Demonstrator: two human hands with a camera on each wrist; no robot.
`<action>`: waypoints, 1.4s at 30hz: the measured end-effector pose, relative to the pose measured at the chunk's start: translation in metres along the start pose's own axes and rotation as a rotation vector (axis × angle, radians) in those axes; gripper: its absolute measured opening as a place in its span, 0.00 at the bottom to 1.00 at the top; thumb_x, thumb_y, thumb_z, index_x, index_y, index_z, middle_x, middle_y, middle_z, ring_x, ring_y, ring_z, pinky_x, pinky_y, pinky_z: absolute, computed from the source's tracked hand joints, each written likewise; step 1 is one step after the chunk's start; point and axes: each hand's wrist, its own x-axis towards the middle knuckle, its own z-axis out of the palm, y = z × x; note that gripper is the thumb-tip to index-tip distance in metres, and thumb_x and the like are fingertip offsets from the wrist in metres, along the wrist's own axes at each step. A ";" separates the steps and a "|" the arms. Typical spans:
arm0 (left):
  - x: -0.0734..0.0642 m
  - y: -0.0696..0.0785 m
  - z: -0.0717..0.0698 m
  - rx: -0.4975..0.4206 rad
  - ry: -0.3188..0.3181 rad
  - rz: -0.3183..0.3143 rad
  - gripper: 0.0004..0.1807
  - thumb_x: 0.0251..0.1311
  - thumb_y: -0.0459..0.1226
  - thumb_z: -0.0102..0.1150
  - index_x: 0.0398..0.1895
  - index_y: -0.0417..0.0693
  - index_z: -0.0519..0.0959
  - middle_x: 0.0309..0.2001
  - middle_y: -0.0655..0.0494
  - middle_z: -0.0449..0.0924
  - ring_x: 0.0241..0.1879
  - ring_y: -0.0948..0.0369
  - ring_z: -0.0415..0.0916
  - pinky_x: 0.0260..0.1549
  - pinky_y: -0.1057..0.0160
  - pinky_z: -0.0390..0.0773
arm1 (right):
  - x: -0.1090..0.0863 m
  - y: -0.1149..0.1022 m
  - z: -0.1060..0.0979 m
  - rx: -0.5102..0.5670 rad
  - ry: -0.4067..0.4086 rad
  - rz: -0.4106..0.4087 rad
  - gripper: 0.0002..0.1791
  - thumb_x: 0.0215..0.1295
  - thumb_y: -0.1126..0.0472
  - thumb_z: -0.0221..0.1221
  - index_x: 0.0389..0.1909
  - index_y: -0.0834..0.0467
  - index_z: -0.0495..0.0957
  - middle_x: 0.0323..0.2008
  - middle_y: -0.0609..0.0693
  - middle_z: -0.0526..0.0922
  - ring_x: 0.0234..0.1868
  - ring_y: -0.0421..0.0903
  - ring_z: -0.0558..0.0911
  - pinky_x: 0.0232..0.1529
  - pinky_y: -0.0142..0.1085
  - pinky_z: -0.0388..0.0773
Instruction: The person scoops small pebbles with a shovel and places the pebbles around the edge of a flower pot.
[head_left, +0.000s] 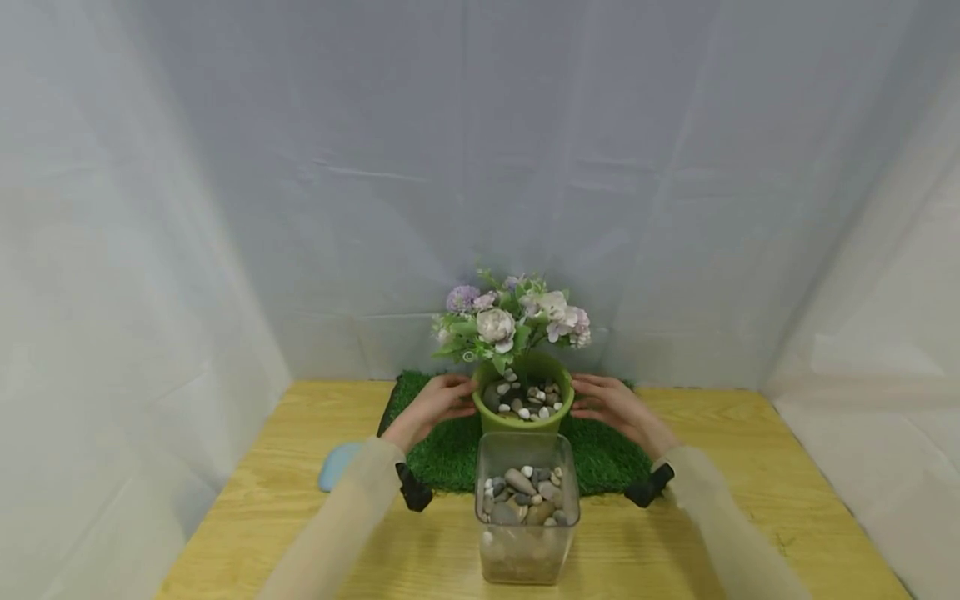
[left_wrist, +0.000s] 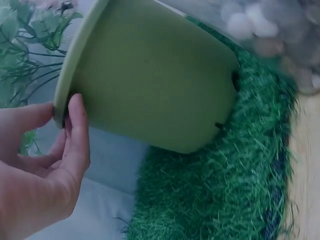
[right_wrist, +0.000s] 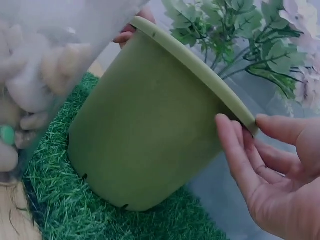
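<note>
A green flowerpot stands on a mat of artificial grass, with pebbles and an artificial bouquet of white, pink and purple flowers inside. My left hand pinches the pot's rim on the left, thumb above and fingers beneath, as the left wrist view shows. On the opposite side, my right hand grips the rim the same way. Just in front of the pot is a clear plastic container holding many grey, white and brown pebbles.
A light blue object lies left of the mat, partly hidden by my left sleeve. The wooden table is enclosed by pale curtains at the back and both sides.
</note>
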 end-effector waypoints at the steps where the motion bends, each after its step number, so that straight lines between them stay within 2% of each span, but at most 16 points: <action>1: 0.000 0.001 0.000 -0.019 0.005 -0.005 0.29 0.77 0.38 0.51 0.73 0.29 0.61 0.68 0.32 0.66 0.61 0.43 0.74 0.62 0.49 0.74 | 0.001 0.000 0.001 0.008 0.003 -0.003 0.33 0.81 0.59 0.49 0.77 0.69 0.52 0.73 0.70 0.59 0.49 0.42 0.83 0.61 0.44 0.77; 4: -0.001 0.004 0.001 -0.073 0.030 -0.023 0.29 0.76 0.35 0.52 0.72 0.27 0.61 0.70 0.31 0.64 0.64 0.42 0.71 0.61 0.52 0.75 | 0.002 -0.001 0.003 0.022 0.012 -0.010 0.32 0.81 0.61 0.49 0.77 0.70 0.52 0.74 0.70 0.59 0.50 0.41 0.83 0.61 0.42 0.76; 6: -0.001 0.006 0.003 -0.086 0.052 -0.026 0.28 0.75 0.34 0.53 0.71 0.27 0.62 0.69 0.31 0.65 0.62 0.43 0.74 0.58 0.54 0.77 | 0.002 -0.002 0.005 0.031 0.020 -0.008 0.31 0.81 0.62 0.48 0.76 0.71 0.53 0.74 0.70 0.58 0.51 0.40 0.83 0.62 0.42 0.76; 9: -0.002 0.007 0.005 -0.106 0.084 -0.026 0.26 0.75 0.33 0.53 0.70 0.26 0.65 0.66 0.32 0.69 0.54 0.49 0.80 0.53 0.57 0.81 | 0.002 -0.005 0.005 0.014 0.025 -0.013 0.29 0.81 0.64 0.46 0.76 0.72 0.54 0.74 0.71 0.58 0.51 0.40 0.83 0.61 0.41 0.76; 12: -0.002 0.007 0.006 -0.114 0.098 -0.026 0.25 0.75 0.32 0.53 0.70 0.27 0.66 0.65 0.32 0.71 0.46 0.56 0.82 0.50 0.59 0.82 | 0.001 -0.008 0.005 -0.010 0.028 -0.016 0.28 0.81 0.66 0.46 0.75 0.73 0.54 0.73 0.72 0.59 0.51 0.42 0.83 0.60 0.41 0.77; 17: -0.002 0.008 0.007 -0.102 0.109 -0.035 0.24 0.74 0.32 0.53 0.69 0.28 0.67 0.64 0.33 0.72 0.45 0.57 0.82 0.50 0.59 0.82 | 0.000 -0.012 0.005 -0.045 0.016 -0.008 0.30 0.80 0.65 0.48 0.76 0.73 0.52 0.73 0.72 0.58 0.52 0.44 0.83 0.61 0.43 0.77; 22: -0.003 0.010 0.009 -0.092 0.120 -0.028 0.24 0.75 0.31 0.52 0.69 0.27 0.67 0.63 0.32 0.73 0.47 0.55 0.83 0.52 0.55 0.81 | 0.002 -0.015 0.004 -0.071 0.014 0.004 0.31 0.80 0.64 0.49 0.76 0.72 0.53 0.71 0.72 0.63 0.46 0.42 0.84 0.63 0.48 0.74; 27: -0.003 0.014 0.009 -0.060 0.128 -0.020 0.24 0.73 0.31 0.53 0.68 0.26 0.68 0.64 0.31 0.72 0.46 0.54 0.84 0.54 0.53 0.80 | 0.004 -0.022 0.007 -0.094 0.040 0.018 0.29 0.79 0.65 0.50 0.74 0.74 0.56 0.67 0.72 0.68 0.42 0.42 0.84 0.56 0.43 0.80; 29: -0.002 0.011 0.011 -0.050 0.144 -0.025 0.23 0.73 0.31 0.53 0.67 0.26 0.69 0.64 0.31 0.72 0.47 0.52 0.84 0.54 0.54 0.80 | 0.006 -0.021 0.007 -0.101 0.043 0.032 0.29 0.78 0.66 0.50 0.73 0.75 0.57 0.66 0.72 0.70 0.41 0.42 0.84 0.53 0.42 0.82; 33: 0.000 0.008 0.015 -0.053 0.173 -0.029 0.22 0.73 0.31 0.54 0.66 0.26 0.71 0.64 0.30 0.72 0.49 0.51 0.84 0.55 0.53 0.80 | 0.007 -0.022 0.008 -0.111 0.047 0.057 0.29 0.78 0.68 0.50 0.73 0.76 0.56 0.66 0.75 0.69 0.40 0.43 0.85 0.53 0.43 0.82; 35: -0.001 0.010 0.017 -0.044 0.180 -0.033 0.23 0.73 0.32 0.54 0.66 0.27 0.70 0.64 0.31 0.73 0.44 0.54 0.85 0.54 0.54 0.80 | 0.007 -0.024 0.007 -0.110 0.039 0.066 0.29 0.78 0.68 0.49 0.74 0.75 0.55 0.67 0.75 0.68 0.40 0.43 0.84 0.56 0.45 0.80; 40: 0.000 0.016 0.019 -0.015 0.187 -0.042 0.25 0.74 0.34 0.54 0.69 0.30 0.69 0.62 0.34 0.76 0.35 0.65 0.83 0.53 0.56 0.81 | 0.008 -0.034 0.003 -0.103 0.032 0.086 0.30 0.78 0.67 0.50 0.75 0.73 0.55 0.69 0.74 0.65 0.41 0.42 0.84 0.56 0.43 0.80; 42: 0.001 0.015 0.019 -0.023 0.203 -0.047 0.25 0.74 0.34 0.53 0.69 0.30 0.68 0.61 0.34 0.76 0.35 0.65 0.83 0.51 0.57 0.82 | 0.010 -0.038 0.004 -0.108 0.019 0.091 0.30 0.78 0.67 0.50 0.75 0.73 0.55 0.69 0.75 0.64 0.41 0.43 0.84 0.55 0.42 0.81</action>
